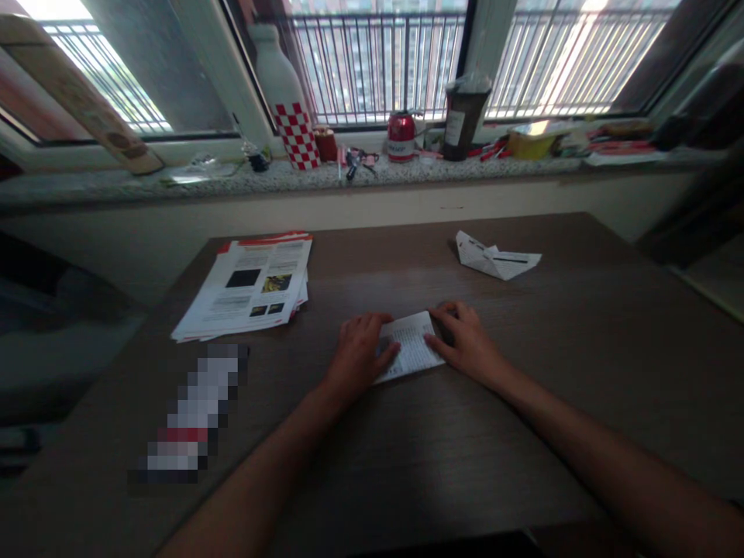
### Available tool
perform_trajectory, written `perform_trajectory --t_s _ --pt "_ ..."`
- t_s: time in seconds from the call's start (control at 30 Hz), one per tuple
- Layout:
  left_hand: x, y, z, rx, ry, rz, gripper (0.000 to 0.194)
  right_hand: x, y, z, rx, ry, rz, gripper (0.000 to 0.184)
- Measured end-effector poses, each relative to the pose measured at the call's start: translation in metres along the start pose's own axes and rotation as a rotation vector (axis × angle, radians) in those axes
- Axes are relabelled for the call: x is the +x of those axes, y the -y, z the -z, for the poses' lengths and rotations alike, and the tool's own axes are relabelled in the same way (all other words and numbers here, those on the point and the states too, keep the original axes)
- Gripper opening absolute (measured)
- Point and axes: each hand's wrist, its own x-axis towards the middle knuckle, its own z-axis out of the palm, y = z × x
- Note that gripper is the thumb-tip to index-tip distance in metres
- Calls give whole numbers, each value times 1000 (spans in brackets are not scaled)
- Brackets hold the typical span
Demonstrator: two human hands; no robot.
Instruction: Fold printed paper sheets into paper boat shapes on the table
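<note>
A small printed sheet of folded paper [411, 342] lies on the brown table in front of me. Over its left end rests my left hand [361, 349], with the thumb pressed on top and the fingers bent toward the far edge. My right hand [462, 337] grips the right end, its thumb on the print and the fingers at the far corner. Fingertips of both hands partly cover the sheet's ends. Farther back on the right stands a folded paper boat [498, 257], made of similar printed paper and apart from both hands.
A stack of printed sheets [244, 291] lies at the table's back left, with a pixelated oblong item [194, 411] nearer me. Along the windowsill [221, 184] stand a checkered white bottle [287, 101], a red can [401, 138], a dark cup [463, 116] and small clutter.
</note>
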Motion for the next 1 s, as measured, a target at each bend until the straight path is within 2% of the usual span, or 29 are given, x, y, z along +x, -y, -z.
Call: perform_trajectory --t_s 0.13,0.23,0.37,0.5,0.63,0.83,1.0 --pt "0 -1 3 -137 -33 31 26 1 2 3 75 -16 -3 35" --pt "-1 -4 7 -334 -76 96 17 3 6 8 192 -12 -4 24" --pt "-4 -12 12 -514 -135 153 14 5 13 14 421 26 -86 23" --pt "-7 -20 15 -604 -89 170 14 4 20 19 595 48 -219 26" --pt "-7 -22 18 -640 -26 151 13 4 24 24 612 45 -236 26" --pt "-7 -23 15 -735 -44 169 18 2 30 27 589 216 -188 22" --pt "-7 -24 10 -778 -28 208 13 1 34 26 581 259 -161 23"
